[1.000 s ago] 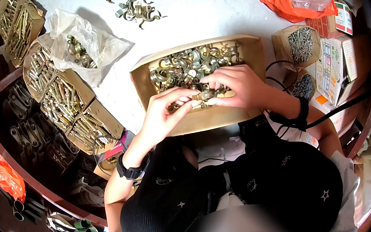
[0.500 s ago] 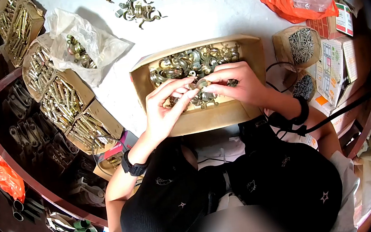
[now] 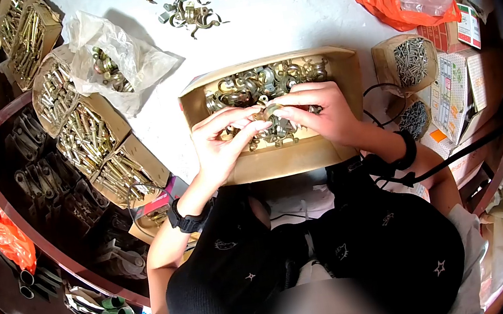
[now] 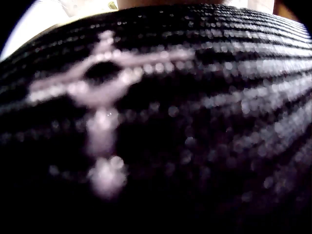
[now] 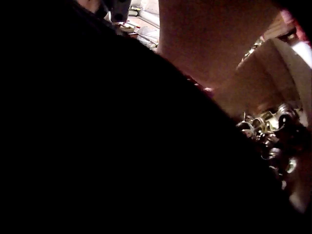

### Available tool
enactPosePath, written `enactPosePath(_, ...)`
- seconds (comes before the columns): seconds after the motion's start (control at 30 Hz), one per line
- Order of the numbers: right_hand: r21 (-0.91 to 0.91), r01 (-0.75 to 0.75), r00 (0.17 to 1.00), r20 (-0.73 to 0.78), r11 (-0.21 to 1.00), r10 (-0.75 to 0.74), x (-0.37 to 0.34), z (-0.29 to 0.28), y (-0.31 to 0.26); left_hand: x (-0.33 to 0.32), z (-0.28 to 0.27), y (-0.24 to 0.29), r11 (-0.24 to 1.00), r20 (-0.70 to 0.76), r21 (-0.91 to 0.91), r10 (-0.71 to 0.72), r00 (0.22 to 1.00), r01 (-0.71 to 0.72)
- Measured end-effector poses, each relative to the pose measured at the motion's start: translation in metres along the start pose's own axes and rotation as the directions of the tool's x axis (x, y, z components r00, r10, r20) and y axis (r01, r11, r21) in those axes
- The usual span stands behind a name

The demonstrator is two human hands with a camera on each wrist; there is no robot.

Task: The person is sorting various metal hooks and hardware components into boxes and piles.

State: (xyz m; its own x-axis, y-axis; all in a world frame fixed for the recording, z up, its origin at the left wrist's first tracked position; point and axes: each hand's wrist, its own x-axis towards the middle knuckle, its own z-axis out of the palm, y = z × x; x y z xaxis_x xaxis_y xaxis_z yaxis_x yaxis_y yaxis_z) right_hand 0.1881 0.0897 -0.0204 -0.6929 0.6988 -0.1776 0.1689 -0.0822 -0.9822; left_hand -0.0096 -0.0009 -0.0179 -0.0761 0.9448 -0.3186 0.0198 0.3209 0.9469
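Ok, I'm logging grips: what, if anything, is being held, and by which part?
A small metal piece, its left side pinched by the left hand and its right by the right hand; its exact parts are too small to tell.

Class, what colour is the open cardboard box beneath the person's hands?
Tan-brown; the cardboard box shows best in the head view.

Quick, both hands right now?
Left hand: closed, pinching a metal clamp.
Right hand: closed, fingers and thumb on the same clamp.

Head view bright, edge-warped; left wrist view blurred.
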Motion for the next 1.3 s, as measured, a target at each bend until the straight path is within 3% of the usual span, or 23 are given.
enactPosePath(0.1, 0.042, -0.092, 0.996, -0.001, 0.995, 0.092, 0.002, 0.001, -0.004, 0.001, 0.006, 0.006, 0.983, -0.044, -0.158, -0.106, 0.993, 0.098)
enactPosePath(0.2, 0.058, -0.12, 0.99, -0.071, 0.991, 0.124, 0.002, 0.004, -0.003, 0.002, 0.008, 0.002, 0.967, -0.11, -0.238, -0.119, 0.987, 0.09)
enactPosePath(0.27, -0.145, -0.022, 0.992, -0.122, 0.989, 0.004, 0.001, 0.004, 0.0, 0.002, 0.006, 0.0, 0.966, -0.109, -0.241, -0.121, 0.987, 0.092)
enactPosePath(0.3, -0.144, -0.02, 0.992, -0.124, 0.989, 0.002, 0.001, 0.003, 0.001, 0.002, 0.005, -0.001, 0.969, -0.085, -0.232, -0.104, 0.991, 0.082)
enactPosePath(0.37, -0.427, 0.168, 0.971, -0.085, 0.888, -0.224, 0.001, 0.0, 0.003, 0.005, 0.007, 0.001, 0.972, -0.057, -0.223, -0.087, 0.995, 0.072)
enactPosePath(0.4, -0.429, 0.168, 0.97, -0.088, 0.888, -0.226, 0.001, 0.0, 0.003, 0.008, 0.011, 0.005, 0.963, -0.048, -0.263, -0.078, 0.996, 0.063)
enactPosePath(0.47, -0.605, 0.295, 0.928, -0.006, 0.74, -0.374, 0.002, -0.002, 0.002, 0.009, 0.013, 0.005, 0.963, 0.007, -0.261, -0.06, 0.998, 0.06)
enactPosePath(0.6, -0.544, 0.288, 0.935, -0.019, 0.788, -0.354, 0.003, 0.002, 0.009, 0.005, 0.016, -0.002, 0.953, -0.019, -0.265, -0.159, 0.987, 0.148)
enactPosePath(0.77, -0.503, 0.277, 0.945, -0.009, 0.819, -0.326, 0.005, -0.006, 0.01, 0.004, 0.013, -0.003, 0.982, -0.021, -0.139, -0.133, 0.991, 0.128)
enactPosePath(0.8, -0.562, 0.335, 0.93, 0.071, 0.756, -0.36, 0.006, -0.008, 0.012, 0.004, 0.013, -0.001, 0.983, -0.013, -0.138, -0.127, 0.992, 0.124)
enactPosePath(0.93, -0.567, 0.388, 0.92, 0.192, 0.727, -0.341, 0.009, -0.011, 0.011, 0.005, 0.013, -0.006, 0.98, 0.021, -0.15, -0.128, 0.992, 0.13)
enactPosePath(1.03, -0.562, 0.334, 0.94, 0.261, 0.757, -0.221, 0.007, -0.013, 0.008, 0.005, 0.007, -0.008, 0.964, 0.141, -0.198, -0.148, 0.979, 0.175)
enactPosePath(1.2, -0.616, 0.345, 0.926, 0.346, 0.708, -0.151, -0.001, -0.013, 0.01, 0.0, 0.002, -0.012, 0.968, 0.232, -0.148, -0.163, 0.959, 0.2)
enactPosePath(1.3, -0.546, 0.392, 0.915, 0.312, 0.74, -0.255, -0.004, -0.01, 0.016, -0.001, 0.004, -0.008, 0.973, 0.258, -0.112, -0.168, 0.951, 0.202)
